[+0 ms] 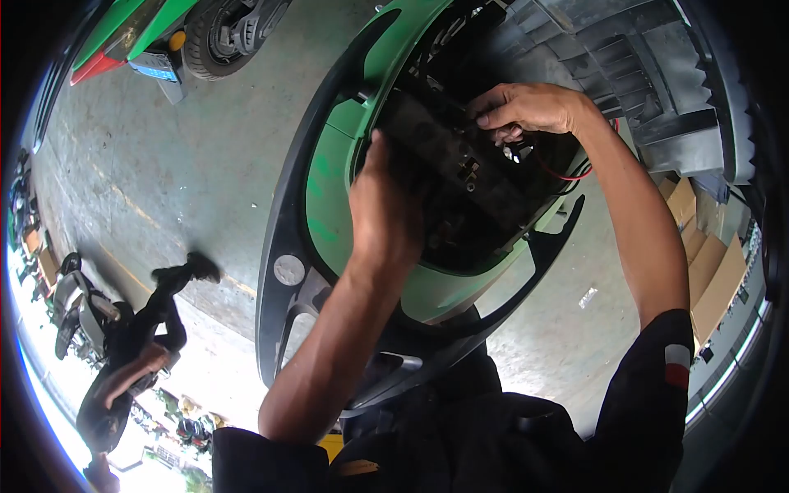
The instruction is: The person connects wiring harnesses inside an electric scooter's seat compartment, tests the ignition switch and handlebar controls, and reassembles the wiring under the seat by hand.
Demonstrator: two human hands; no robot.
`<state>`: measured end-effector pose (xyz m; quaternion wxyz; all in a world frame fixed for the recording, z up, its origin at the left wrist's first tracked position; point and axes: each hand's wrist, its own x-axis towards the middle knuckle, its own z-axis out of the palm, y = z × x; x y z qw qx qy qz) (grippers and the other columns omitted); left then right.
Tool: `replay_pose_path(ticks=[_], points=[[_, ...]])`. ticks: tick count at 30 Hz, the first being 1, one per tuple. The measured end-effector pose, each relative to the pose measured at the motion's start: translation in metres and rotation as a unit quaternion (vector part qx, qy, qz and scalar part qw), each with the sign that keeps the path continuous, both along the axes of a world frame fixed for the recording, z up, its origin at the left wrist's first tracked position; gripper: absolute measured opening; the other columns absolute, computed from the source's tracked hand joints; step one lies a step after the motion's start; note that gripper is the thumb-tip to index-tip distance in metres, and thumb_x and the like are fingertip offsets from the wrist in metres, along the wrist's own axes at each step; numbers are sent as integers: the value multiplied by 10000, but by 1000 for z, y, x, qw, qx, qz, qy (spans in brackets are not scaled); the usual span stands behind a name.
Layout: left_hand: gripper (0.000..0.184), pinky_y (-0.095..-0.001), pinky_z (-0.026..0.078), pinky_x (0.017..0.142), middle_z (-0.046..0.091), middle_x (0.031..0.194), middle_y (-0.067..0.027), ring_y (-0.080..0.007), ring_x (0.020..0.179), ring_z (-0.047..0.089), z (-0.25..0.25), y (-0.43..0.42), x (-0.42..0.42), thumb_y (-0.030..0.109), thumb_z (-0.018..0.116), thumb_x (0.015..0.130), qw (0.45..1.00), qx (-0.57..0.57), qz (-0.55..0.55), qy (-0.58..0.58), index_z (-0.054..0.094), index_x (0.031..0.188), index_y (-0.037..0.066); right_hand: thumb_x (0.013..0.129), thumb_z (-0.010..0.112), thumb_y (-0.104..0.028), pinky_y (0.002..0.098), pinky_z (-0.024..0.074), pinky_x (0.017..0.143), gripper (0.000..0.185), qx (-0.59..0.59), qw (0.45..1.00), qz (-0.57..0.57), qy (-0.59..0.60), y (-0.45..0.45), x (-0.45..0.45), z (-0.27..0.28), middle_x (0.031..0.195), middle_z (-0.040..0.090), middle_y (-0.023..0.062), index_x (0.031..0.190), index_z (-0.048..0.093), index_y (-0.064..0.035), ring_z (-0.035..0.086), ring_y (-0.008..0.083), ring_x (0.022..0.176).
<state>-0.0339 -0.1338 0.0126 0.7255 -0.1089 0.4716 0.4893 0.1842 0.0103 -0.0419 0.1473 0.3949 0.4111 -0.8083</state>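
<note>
A green scooter body (341, 140) with a black grab rail (283, 189) around it lies open in the middle, its dark inner compartment (460, 164) exposed. My left hand (382, 205) rests at the compartment's left edge, thumb up along the rim; its other fingers are hidden in shadow. Over the right part of the opening, my right hand (522, 113) is bent inward with fingers and thumb drawn together near small metal parts. What they hold, if anything, is too dark to make out. A red cable (567, 176) runs beneath my right wrist.
Another green scooter's wheel (215, 41) stands at the upper left. A person (140, 361) in dark clothes walks at the lower left, near a parked motorcycle (82, 308). Black plastic parts (633, 74) fill the upper right, above cardboard boxes (711, 271).
</note>
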Motion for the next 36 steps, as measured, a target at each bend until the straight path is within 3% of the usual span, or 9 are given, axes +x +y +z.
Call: replay_pose_path(ticks=[8, 12, 17, 19, 21, 25, 28, 31, 36], points=[[611, -478, 291, 1176, 471, 1488, -136, -314, 1368, 447, -22, 24, 3, 485, 267, 1069, 998, 21, 37, -50, 413, 1484, 61, 1005, 512, -119, 226, 276, 459, 258, 62, 976, -206, -29, -45, -19, 10, 698, 439, -20, 1246, 571, -48, 329, 59, 538], [600, -471, 340, 1151, 518, 1431, -132, -310, 1313, 497, -24, 23, 5, 487, 267, 1068, 999, 2, 34, -36, 454, 1446, 60, 987, 568, -133, 233, 279, 488, 249, 3, 979, -202, -16, -48, -14, 5, 699, 431, -24, 1215, 553, -32, 355, 69, 565], [586, -424, 369, 1146, 511, 1435, -137, -279, 1306, 506, -24, 15, 2, 461, 320, 1083, 998, 17, 38, -51, 423, 1457, 21, 988, 560, -159, 244, 283, 463, 96, -17, 983, -159, -90, -37, -27, -1, 656, 411, -30, 987, 510, -78, 332, 57, 510], [564, -409, 440, 1086, 576, 1345, -138, -268, 1203, 582, -19, 17, 1, 462, 379, 1073, 998, -5, -43, -44, 480, 1402, 15, 971, 590, -166, 256, 340, 470, 160, -16, 984, -147, -95, -34, -29, -2, 663, 450, -19, 1073, 564, -46, 370, 75, 495], [535, -403, 471, 1048, 605, 1289, -127, -255, 1145, 609, -7, 17, -1, 446, 418, 1063, 997, -15, -73, -26, 511, 1364, 14, 945, 628, -161, 276, 423, 515, 248, 136, 981, -53, -128, -34, -33, -1, 725, 561, 16, 1144, 625, -14, 470, 112, 529], [436, -390, 523, 977, 656, 1170, -108, -220, 1057, 646, -6, 18, -16, 369, 514, 1034, 984, -15, -176, 34, 575, 1270, 8, 915, 655, -150, 299, 493, 605, 304, 228, 968, 32, -103, -36, -37, 9, 830, 653, 55, 1178, 661, 0, 575, 146, 636], [382, -363, 548, 911, 669, 1131, -117, -214, 1010, 662, -1, 16, -19, 305, 544, 1016, 982, -30, -182, 49, 586, 1247, 3, 893, 663, -122, 311, 524, 740, 293, 508, 845, 22, -167, -52, -38, 4, 936, 704, 95, 1154, 658, 11, 662, 142, 842], [390, -383, 511, 982, 663, 1170, -121, -241, 1082, 650, -5, 15, -23, 306, 490, 1049, 976, -28, -214, 33, 573, 1289, 9, 891, 668, -99, 292, 520, 787, 291, 411, 906, -95, -37, -59, -29, -4, 969, 714, 94, 1162, 661, 8, 666, 129, 902], [335, -366, 536, 940, 673, 1142, -135, -229, 1029, 669, 6, 9, -8, 231, 526, 1020, 980, -22, -175, 89, 586, 1236, -18, 904, 663, -90, 258, 507, 802, 357, 218, 960, -176, -7, -58, -27, -5, 1026, 716, 72, 1239, 642, 30, 648, 124, 927]])
